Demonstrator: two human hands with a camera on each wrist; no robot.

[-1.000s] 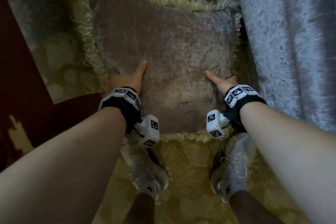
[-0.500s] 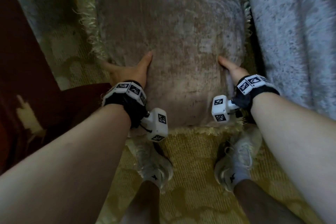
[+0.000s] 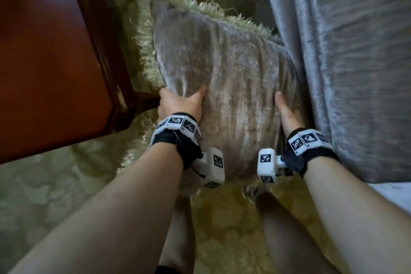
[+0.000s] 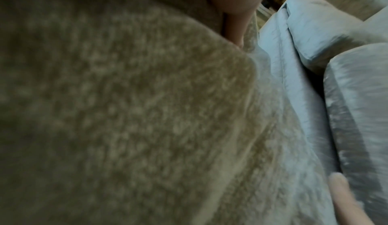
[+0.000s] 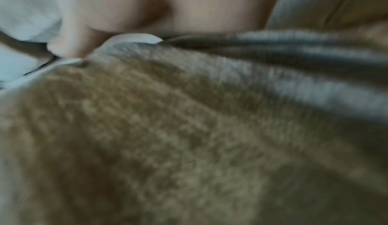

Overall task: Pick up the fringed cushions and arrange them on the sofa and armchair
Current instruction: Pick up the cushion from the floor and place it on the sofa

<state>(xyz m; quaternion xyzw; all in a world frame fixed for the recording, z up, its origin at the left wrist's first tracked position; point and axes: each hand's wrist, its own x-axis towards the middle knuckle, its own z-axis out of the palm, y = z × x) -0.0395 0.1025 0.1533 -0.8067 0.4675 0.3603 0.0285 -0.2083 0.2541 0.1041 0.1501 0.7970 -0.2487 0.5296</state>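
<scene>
With my left hand (image 3: 180, 104) and right hand (image 3: 288, 115) each pinching a side of the fringed cushion (image 3: 220, 87), held just beside the grey sofa (image 3: 347, 62), I fear its fringe snagging the sofa's edge and twisting it loose.

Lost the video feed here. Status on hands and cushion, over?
Left hand and right hand grip the fringed cushion by its sides. Cushion tilted up off the carpet. Grey sofa close on the right, wooden table left.
</scene>
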